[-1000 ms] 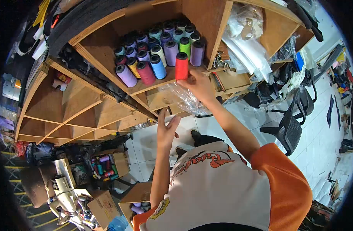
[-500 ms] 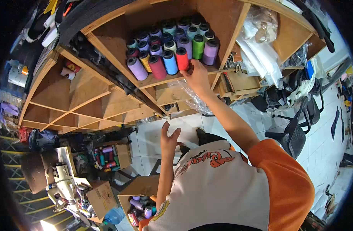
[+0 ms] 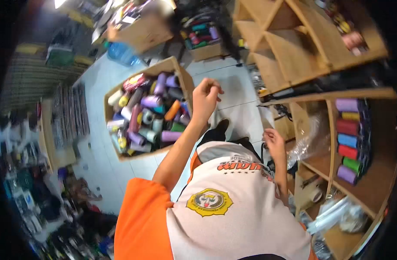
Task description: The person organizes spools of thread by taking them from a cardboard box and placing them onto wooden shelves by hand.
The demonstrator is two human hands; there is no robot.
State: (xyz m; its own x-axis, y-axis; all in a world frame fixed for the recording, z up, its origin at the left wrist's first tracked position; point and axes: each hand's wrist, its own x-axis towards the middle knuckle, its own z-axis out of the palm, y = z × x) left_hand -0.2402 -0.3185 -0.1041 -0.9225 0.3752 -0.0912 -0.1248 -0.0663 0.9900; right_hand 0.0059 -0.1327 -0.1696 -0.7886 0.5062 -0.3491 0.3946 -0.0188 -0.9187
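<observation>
My left hand (image 3: 206, 99) hangs in the air beside the right wall of a cardboard box (image 3: 183, 73). Its fingers are curled in, with nothing visible in them. Heaped inside that box are many thread cones, among them an orange cone (image 3: 172, 110) and a purple cone (image 3: 151, 102). My right hand (image 3: 274, 141) is raised in front of the wooden shelf (image 3: 331, 130), its fingers loosely bent and apart, holding nothing I can see. On the shelf stands a front row of thread cones, including a red cone (image 3: 348, 151) and a blue cone (image 3: 348, 140).
A smaller box (image 3: 207, 52) of thread cones stands on the tiled floor at the back. A blue water bottle (image 3: 120, 53) lies behind the large box. Plastic bags (image 3: 332, 216) fill a lower right compartment. Wooden dividers (image 3: 289, 52) rise at upper right.
The view has swung left toward the large box. My right hand has come away from the red cone, which stays on the shelf. My left hand's fingers, apart before, are now curled.
</observation>
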